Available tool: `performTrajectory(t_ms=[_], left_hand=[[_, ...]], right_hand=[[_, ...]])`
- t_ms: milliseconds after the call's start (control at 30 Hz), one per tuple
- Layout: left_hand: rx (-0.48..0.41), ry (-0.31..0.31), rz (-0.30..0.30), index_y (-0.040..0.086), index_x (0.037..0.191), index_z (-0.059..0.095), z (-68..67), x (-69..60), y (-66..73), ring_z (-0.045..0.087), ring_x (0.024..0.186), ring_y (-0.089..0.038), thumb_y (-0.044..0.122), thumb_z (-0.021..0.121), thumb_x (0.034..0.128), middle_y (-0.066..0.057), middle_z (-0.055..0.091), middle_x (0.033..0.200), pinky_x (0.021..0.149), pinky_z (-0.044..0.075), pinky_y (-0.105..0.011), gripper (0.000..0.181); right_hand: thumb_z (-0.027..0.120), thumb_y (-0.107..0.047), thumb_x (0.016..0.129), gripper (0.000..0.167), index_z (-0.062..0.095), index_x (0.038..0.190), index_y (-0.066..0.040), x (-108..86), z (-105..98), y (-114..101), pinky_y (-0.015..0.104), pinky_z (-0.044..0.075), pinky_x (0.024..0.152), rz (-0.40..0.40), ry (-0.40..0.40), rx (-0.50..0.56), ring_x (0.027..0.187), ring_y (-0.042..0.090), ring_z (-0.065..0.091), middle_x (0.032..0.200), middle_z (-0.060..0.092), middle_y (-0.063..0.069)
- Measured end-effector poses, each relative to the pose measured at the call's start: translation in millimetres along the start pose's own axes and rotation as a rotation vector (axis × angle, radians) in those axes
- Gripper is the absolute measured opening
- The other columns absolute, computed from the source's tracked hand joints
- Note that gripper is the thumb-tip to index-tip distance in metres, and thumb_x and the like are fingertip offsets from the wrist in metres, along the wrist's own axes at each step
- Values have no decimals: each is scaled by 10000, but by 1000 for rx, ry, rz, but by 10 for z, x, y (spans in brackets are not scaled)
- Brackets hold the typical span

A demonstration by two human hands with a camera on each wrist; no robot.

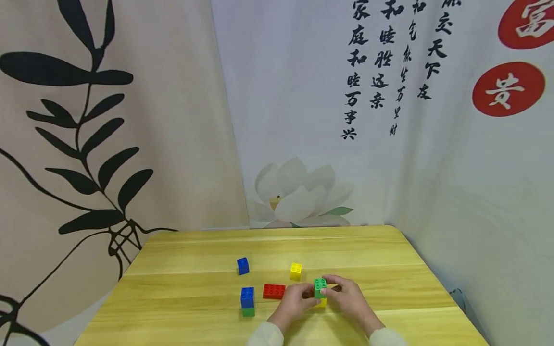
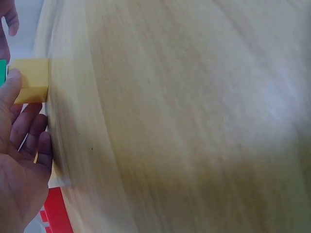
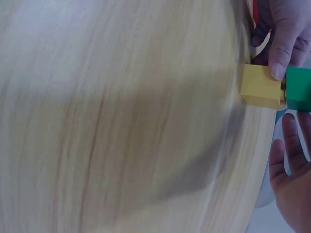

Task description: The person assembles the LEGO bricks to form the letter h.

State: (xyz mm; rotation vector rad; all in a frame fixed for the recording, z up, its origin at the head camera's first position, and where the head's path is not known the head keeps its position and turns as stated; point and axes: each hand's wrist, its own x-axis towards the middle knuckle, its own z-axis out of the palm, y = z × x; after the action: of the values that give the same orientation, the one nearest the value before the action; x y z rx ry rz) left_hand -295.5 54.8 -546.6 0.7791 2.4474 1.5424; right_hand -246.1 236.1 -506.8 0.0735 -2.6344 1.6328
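Pale fabric hangings [image 1: 186,120] form the background, printed with a black leafy plant [image 1: 86,144], a white lotus [image 1: 298,192], columns of Chinese calligraphy [image 1: 357,57] and two red ovals [image 1: 508,89] bearing white characters. Before them stands a wooden table [image 1: 186,269] with yellowish grain and rounded far corners. Two bare hands in light sleeves [image 1: 266,334] meet over its near part, to the right of centre.

Between the hands is a small upright pair of toy building bricks: a green four-stud brick [image 1: 320,287] above a yellow brick [image 3: 261,85]. A narrow gap, with yellow studs showing in it, separates the two in the right wrist view. The left hand [image 1: 298,300] is partly closed, its thumb pressed to the yellow brick and its fingers bent around behind. The right hand [image 1: 349,299] pinches the green brick between thumb and forefinger, its other fingers loosely bent.

Just to the left of the left hand lies a long red eight-stud brick [image 1: 274,291]. Farther left, a blue brick [image 1: 247,297] sits on a second green brick [image 1: 248,312]. Beyond the hands, away from the person, are a separate yellow four-stud brick [image 1: 296,271] and, farther left, a single blue four-stud brick [image 1: 243,265].
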Motion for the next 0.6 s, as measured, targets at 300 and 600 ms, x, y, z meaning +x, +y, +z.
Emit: performTrajectory(t_ms=[300, 600], left_hand=[[-6, -11, -42, 68, 1083, 736, 25, -34, -24, 664, 900, -117, 143, 785, 855, -1, 733, 1003, 793, 560, -302, 245], [-20, -18, -45, 55, 1097, 734, 9, -1, 4, 665, 912, -126, 133, 769, 872, -27, 733, 1022, 797, 561, -305, 240]], right_hand=[[719, -284, 915, 498, 611, 1307, 3, -25, 12, 36, 358, 543, 756, 10, 5, -53, 890, 164, 626, 1200, 651, 126], [706, -250, 929, 440, 627, 1296, -21, 5, 5, 5, 361, 544, 776, 17, 30, -64, 904, 159, 631, 1188, 657, 89]])
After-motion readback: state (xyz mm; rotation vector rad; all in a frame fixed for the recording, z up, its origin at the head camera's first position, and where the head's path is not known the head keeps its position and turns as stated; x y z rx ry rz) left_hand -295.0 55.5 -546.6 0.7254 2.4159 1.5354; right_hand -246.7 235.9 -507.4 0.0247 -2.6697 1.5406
